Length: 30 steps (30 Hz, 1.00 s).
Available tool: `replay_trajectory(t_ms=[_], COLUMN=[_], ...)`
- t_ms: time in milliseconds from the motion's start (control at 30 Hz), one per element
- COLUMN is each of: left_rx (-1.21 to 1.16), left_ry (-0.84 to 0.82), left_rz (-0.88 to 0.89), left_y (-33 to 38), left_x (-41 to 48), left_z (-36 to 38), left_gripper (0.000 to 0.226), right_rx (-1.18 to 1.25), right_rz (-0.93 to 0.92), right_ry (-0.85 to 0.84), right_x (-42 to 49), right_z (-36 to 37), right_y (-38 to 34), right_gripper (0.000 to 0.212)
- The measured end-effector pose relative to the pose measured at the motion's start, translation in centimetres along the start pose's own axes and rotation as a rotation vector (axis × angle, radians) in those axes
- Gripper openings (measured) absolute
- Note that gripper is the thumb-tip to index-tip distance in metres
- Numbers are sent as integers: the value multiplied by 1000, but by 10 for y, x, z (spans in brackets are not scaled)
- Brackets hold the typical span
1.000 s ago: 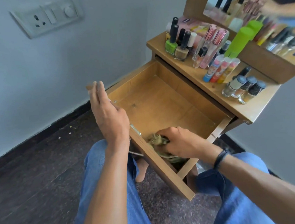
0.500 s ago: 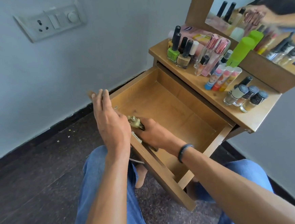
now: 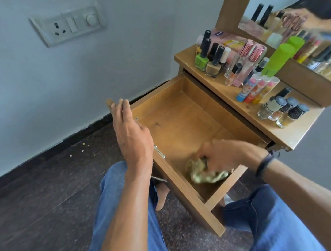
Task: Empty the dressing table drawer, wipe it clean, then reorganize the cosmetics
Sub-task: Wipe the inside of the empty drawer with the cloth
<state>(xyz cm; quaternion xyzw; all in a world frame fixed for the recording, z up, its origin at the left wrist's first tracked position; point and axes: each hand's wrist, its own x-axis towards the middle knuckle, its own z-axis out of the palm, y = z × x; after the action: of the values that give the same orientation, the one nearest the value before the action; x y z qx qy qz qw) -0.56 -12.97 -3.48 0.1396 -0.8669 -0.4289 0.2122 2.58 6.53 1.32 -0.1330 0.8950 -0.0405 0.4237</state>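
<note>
Drawer (image 3: pixel 180 120) is standing emptied, the right hand (image 3: pixel 222 154) clamping its fingers on the cloth (image 3: pixel 202 175) mid-wipe, the left hand (image 3: pixel 131 136) bracing flat-fingered; cosmetics (image 3: pixel 254 86) are awaiting return.

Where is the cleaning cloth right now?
In the head view, the cloth lies inside the open drawer, in its front corner on the person's right, bunched under the right hand that grips it.

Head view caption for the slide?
Right hand holds a cloth inside the drawer; left hand rests on its front.
</note>
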Motion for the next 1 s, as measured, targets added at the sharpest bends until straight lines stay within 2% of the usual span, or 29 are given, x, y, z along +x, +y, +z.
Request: replay_trajectory(t_ms=[133,200,267,367,433,500,667,767,933,1000], left_rx=[-1,3,5,2,0,-1,-3,11,12,12], left_ry=[-5,-4,3,14,14,14,9,9,6,3], left_rz=[3,2,0,2,2,-3,2,3,12,12], left_y=[-2,-2,-2,-2,-2,-2,-3,-2,-3,-4], left_x=[2,1,1,1,1,1,2,0,1,2], left_z=[3,3,2,3,3,4,4,2,2,1], left_gripper=[55,55,54,53,53,53,53,53,51,51], right_rx=[109,211,310,383,421,397,353,337,-19,-96], right_rz=[224,251,212,128,138,136,-202,-281,-377,-272], right_ry=[419,551,609,615,624,641,474,425,357,360], right_x=[45,69,92,125,140,140,109,100,90,86], right_z=[-30,-33,-36,-38,-34,-25,2,6,16,14], right_y=[18,19,11,-10,-21,-31,-54,-51,1,23], right_gripper=[32,39,47,68,75,75,73,77,72,75])
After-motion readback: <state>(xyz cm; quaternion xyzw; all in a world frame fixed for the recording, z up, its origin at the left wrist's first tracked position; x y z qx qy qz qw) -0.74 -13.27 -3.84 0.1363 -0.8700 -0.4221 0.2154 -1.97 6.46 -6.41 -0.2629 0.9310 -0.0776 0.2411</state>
